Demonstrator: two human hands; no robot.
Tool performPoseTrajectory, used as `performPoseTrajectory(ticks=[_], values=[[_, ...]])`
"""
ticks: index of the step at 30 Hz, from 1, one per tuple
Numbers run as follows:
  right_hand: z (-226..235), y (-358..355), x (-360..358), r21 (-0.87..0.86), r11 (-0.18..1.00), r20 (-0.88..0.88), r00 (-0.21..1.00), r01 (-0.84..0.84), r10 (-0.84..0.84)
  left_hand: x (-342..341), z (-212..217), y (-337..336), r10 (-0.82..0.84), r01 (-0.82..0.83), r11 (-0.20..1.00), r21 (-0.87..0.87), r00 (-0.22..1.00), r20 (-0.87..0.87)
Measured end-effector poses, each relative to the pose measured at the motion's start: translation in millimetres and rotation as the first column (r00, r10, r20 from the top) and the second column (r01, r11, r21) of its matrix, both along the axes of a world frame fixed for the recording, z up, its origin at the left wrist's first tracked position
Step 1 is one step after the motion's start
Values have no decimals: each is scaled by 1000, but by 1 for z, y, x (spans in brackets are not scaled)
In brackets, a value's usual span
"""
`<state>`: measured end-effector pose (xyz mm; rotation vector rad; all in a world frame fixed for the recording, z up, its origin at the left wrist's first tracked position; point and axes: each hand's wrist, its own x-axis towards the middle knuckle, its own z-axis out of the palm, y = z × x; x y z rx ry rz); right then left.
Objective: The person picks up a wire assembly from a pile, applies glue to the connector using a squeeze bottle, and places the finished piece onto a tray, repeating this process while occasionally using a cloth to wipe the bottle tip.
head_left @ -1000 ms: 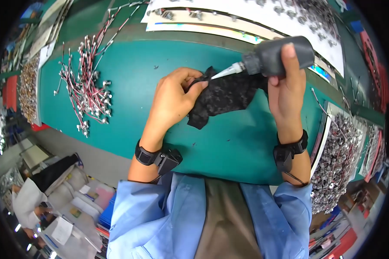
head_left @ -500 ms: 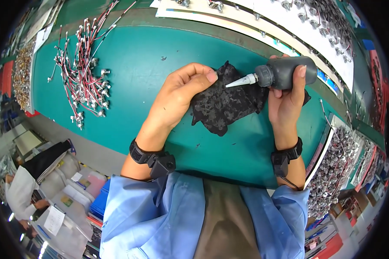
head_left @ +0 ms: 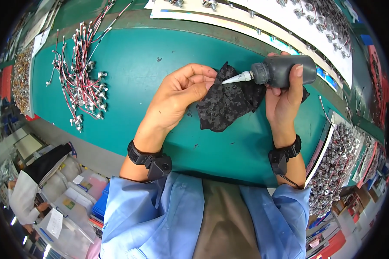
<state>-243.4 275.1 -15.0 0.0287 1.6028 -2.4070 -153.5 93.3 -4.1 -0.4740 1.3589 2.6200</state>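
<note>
Head view: I see the left hand (head_left: 172, 100) pinching a mottled black cloth (head_left: 224, 108) over the flat green tabletop (head_left: 125, 64); the right hand (head_left: 284, 102) clamps a dark-grey cylindrical plastic bottle (head_left: 283, 70), white conical nozzle (head_left: 238, 78) at the cloth. Oversqueezing could spill contents.

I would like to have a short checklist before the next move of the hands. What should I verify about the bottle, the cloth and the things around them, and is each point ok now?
1. Bottle held: ok, the right hand grips the dark bottle on its side.
2. Cloth held: ok, the left hand pinches the black cloth at its edge.
3. White nozzle directed at the cloth: ok.
4. Nozzle tip touching the cloth: cannot tell from this view.
5. Wired parts apart from the cloth: ok, they lie off to the left.
6. Green mat free of dark scraps: not ok, several lie there.
</note>
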Motion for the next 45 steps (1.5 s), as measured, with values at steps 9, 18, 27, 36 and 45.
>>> performPoseTrajectory(ticks=[9, 18, 27, 36, 45], values=[[3, -4, 7, 42, 999, -80, 997, 21, -18, 1, -6, 15, 122, -153, 942, -300, 986, -117], [6, -4, 10, 96, 995, -130, 992, 15, -3, 0, -10, 6, 155, -178, 956, -233, 981, -115], [19, 6, 0, 230, 972, -129, 988, -50, 81, 0, -5, 10, 114, -129, 952, -276, 991, -68], [20, 10, -12, -50, 996, 142, 987, -70, 76, -2, -14, -7, 242, -255, 939, -231, 967, -83], [17, 8, -12, -58, 998, 119, 992, -35, 42, -3, -11, -2, 202, -224, 901, -371, 974, -97]])
